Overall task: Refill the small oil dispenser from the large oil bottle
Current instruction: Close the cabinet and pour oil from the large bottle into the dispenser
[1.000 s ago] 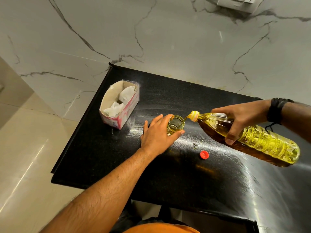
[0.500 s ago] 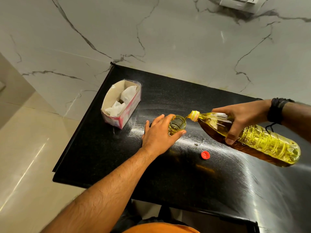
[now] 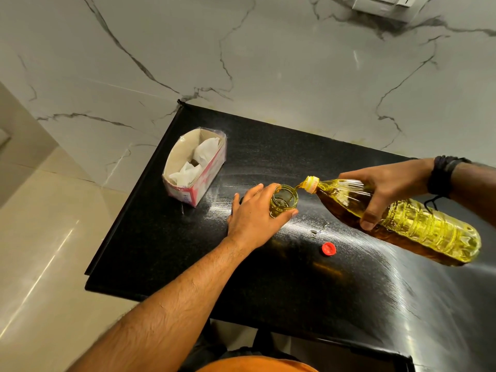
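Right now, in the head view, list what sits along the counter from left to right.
Box → left hand → dispenser → red cap → right hand → bottle base.

1. One large oil bottle, lying tilted on the right.
2. One small glass jar, near the middle.
3. One red cap, lying near of the jar.
4. One open carton, far left on the counter.
5. Two white paper wads inside that carton.
6. Two hands: the left hand and the right hand.
7. One black counter.
8. One wall socket plate, far right.
9. One dark wristband, on the right wrist.
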